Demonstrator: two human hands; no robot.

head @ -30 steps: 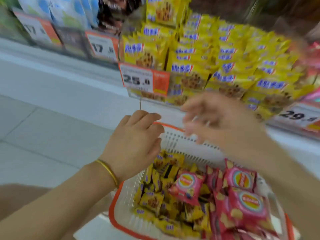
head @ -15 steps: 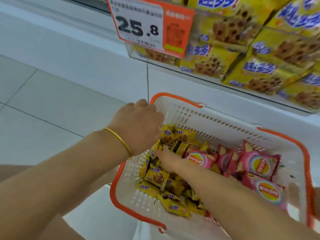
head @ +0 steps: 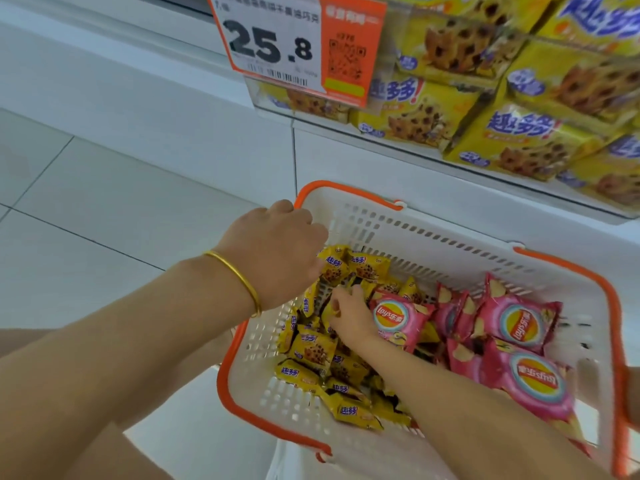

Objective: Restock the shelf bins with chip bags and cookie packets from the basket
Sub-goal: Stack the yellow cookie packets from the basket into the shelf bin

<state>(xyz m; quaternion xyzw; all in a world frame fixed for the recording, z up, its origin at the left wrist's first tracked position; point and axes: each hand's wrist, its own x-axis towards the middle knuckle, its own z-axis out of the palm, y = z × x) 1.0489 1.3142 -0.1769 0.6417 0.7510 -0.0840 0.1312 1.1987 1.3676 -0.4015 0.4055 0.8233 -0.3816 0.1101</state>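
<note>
A white perforated plastic basket with an orange rim (head: pixel 450 237) stands below the shelf, close under the camera. Its left half holds a loose heap of small yellow cookie packets (head: pixel 313 351) printed with blue lettering and chocolate-chip biscuits, lying at all angles. Its right half holds pink chip bags (head: pixel 519 323) with round yellow and red logos, overlapping one another and touching the cookie heap along the middle.

Above and to the right, the white shelf (head: pixel 450 188) carries rows of large yellow cookie bags (head: pixel 519 140) of the same design, stacked and leaning forward. A white and orange price tag (head: pixel 277 39) reading 25.8 hangs at the shelf's front edge, covering part of the leftmost bags. Pale floor tiles (head: pixel 86 202) lie to the left.

The left hand (head: pixel 273 251), with a thin gold bangle (head: pixel 239 275) on its wrist, is over the basket's far left corner. Its fingers are curled downward and its knuckles touch the topmost yellow packets; the fingertips are hidden, so whether it grasps anything cannot be told.

The right hand (head: pixel 351 315) is down inside the basket at the edge of the cookie heap, just beside the nearest pink bag. Its fingers are curled into the yellow packets, grasping them, with the forearm lying across the heap.
</note>
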